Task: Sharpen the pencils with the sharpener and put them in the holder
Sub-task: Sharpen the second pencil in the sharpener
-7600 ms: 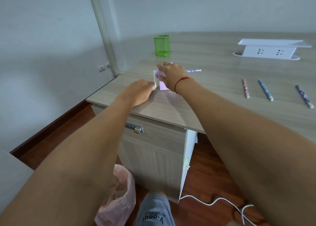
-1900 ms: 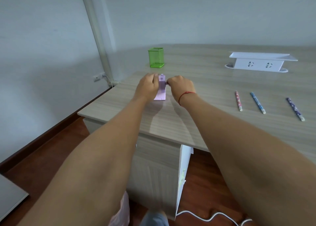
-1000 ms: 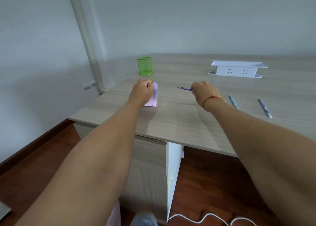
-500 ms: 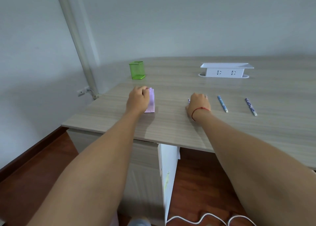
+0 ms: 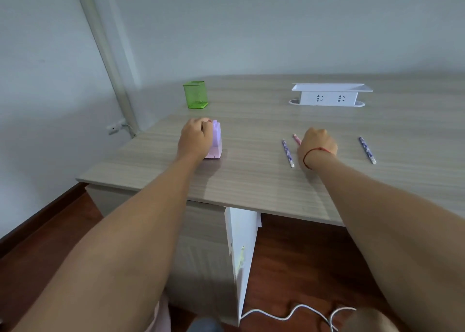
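Note:
My left hand (image 5: 195, 138) grips the lilac sharpener (image 5: 217, 140), which stands on the wooden desk (image 5: 251, 180). My right hand (image 5: 317, 144) lies knuckles-up on the desk with its fingers curled round a pink pencil (image 5: 296, 138); only the pencil's far end shows at the hand's left. A purple patterned pencil (image 5: 287, 153) lies loose just left of that hand. Another purple pencil (image 5: 367, 150) lies further right. The green mesh holder (image 5: 195, 94) stands empty-looking at the back left, beyond the sharpener.
A white socket box (image 5: 329, 96) sits at the back of the desk. The desk's front edge runs close below my forearms. A white cable (image 5: 289, 314) lies on the wooden floor beneath.
My right hand drew the purple pencil out of the sharpener, laid it on the desk and moved right onto the pink pencil. My left hand stayed on the sharpener.

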